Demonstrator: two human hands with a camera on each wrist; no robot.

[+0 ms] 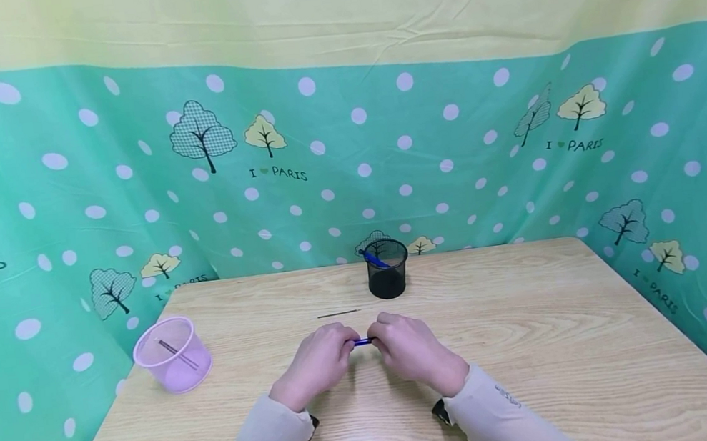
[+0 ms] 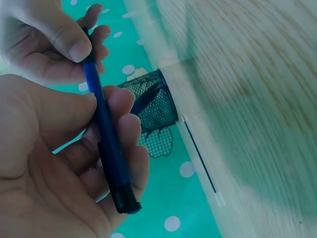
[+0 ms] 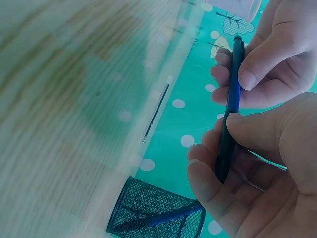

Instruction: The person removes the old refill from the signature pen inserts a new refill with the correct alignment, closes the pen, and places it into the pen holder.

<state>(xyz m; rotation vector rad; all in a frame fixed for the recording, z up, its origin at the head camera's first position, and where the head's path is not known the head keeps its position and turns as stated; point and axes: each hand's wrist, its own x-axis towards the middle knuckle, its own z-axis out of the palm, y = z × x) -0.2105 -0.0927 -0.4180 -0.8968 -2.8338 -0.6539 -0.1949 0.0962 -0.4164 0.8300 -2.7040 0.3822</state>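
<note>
Both hands hold one blue pen (image 1: 363,342) with black ends, level above the middle of the table. In the left wrist view, my left hand (image 2: 54,148) grips the blue barrel toward the black clip end, thumb on top and fingers curled beneath. My right hand (image 3: 262,163) pinches the pen's dark tip section between thumb and fingers. On the table just beyond the hands lies a thin dark pen refill (image 1: 339,314), touched by neither hand.
A black mesh pen cup (image 1: 388,278) with a blue pen (image 1: 375,259) leaning in it stands near the table's back edge. At the left is a pink basket (image 1: 182,371) holding thin dark sticks (image 1: 176,354). A green dotted curtain (image 1: 326,202) hangs behind the wooden table (image 1: 535,345).
</note>
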